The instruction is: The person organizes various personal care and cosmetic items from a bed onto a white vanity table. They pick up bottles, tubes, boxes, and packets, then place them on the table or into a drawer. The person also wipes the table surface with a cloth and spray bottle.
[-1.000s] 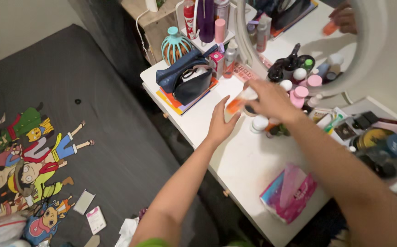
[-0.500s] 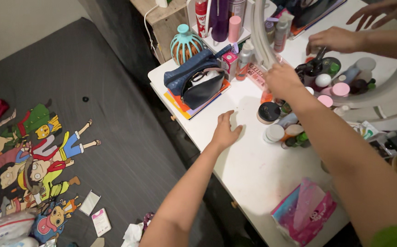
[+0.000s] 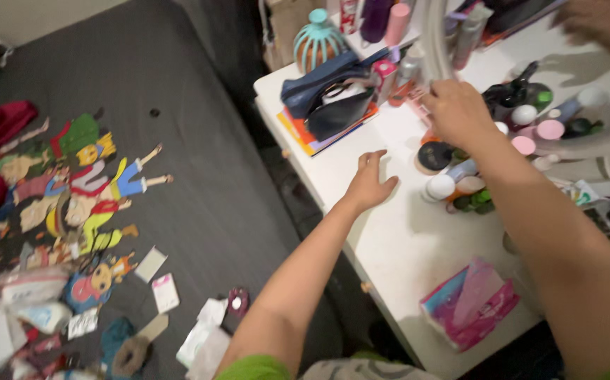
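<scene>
Your left hand (image 3: 368, 184) lies flat on the white dressing table (image 3: 396, 246) near its front edge, fingers spread, holding nothing. Your right hand (image 3: 458, 111) hovers over the cluster of small jars at the back by the round mirror (image 3: 604, 137); whether its fingers grip anything cannot be told. A black-lidded round jar (image 3: 434, 156) and a white-capped jar (image 3: 439, 187) sit just beneath it. A dark blue pouch (image 3: 326, 88) lies at the table's left corner, a pink tissue pack (image 3: 470, 302) near the front edge.
</scene>
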